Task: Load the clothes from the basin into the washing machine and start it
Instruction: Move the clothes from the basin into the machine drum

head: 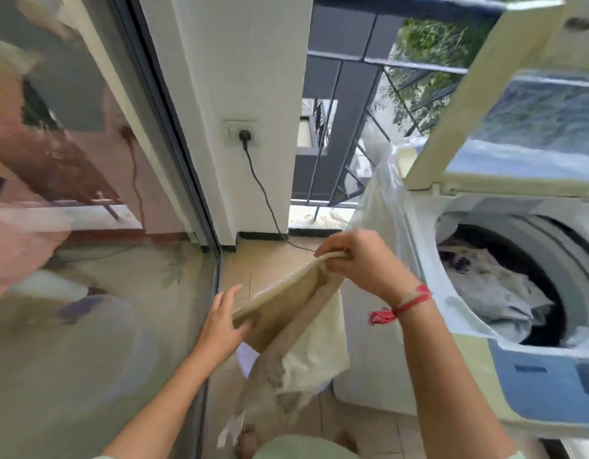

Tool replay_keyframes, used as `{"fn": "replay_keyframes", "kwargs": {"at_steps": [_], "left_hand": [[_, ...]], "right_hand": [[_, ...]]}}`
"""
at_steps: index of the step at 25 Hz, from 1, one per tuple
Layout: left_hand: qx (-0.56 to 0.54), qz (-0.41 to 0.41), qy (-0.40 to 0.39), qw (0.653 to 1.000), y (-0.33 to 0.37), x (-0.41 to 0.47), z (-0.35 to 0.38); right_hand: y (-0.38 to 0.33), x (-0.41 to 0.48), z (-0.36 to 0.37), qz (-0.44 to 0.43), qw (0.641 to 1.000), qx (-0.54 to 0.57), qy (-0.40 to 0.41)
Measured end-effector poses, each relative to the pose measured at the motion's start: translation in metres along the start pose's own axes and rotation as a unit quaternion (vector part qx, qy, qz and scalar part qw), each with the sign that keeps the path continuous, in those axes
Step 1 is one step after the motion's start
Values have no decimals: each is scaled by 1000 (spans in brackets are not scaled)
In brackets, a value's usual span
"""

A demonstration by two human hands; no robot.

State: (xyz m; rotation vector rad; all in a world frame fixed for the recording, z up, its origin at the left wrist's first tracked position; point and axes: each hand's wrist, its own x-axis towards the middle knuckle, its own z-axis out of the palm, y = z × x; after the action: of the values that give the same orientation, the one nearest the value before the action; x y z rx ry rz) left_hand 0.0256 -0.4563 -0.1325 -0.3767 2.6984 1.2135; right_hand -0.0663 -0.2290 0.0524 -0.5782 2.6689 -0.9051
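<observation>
A beige garment (286,313) hangs stretched between both hands, left of the washing machine. My right hand (359,260) pinches its upper edge, a red thread tied around the wrist. My left hand (223,323) grips the lower end of that edge. The cloth's pale lining droops toward the floor. The top-loading washing machine (548,389) stands at the right with its lid (505,104) raised. Its drum (505,286) holds several light and dark clothes. The basin is not in view.
A clear plastic cover (386,200) drapes the machine's left side. A black power cord (263,193) runs from a wall socket (242,134) down across the tiled floor. A glass sliding door (88,226) fills the left. Dark balcony railing (346,94) stands behind.
</observation>
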Motion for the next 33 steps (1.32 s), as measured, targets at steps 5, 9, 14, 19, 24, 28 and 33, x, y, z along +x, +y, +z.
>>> {"fn": "replay_keyframes", "kwargs": {"at_steps": [5,9,14,19,24,28,33], "left_hand": [[3,150,152,977,110,18,-40],[5,264,307,914,250,16,-76],[133,353,475,795,412,6,-91],[207,402,502,737,495,-10,-52],[155,446,429,770,551,1,-9],[201,534,341,747,571,18,15],[322,545,221,742,508,49,85]], "right_hand": [[-22,-44,-124,-154,961,46,224],[9,-81,-226,-213,885,73,408],[82,-121,-342,-188,823,44,533],[161,-121,-379,-41,835,139,531],[213,-136,-417,-56,783,250,567],[255,-172,-430,-71,772,88,626],[328,-191,-397,78,926,-13,370]]}}
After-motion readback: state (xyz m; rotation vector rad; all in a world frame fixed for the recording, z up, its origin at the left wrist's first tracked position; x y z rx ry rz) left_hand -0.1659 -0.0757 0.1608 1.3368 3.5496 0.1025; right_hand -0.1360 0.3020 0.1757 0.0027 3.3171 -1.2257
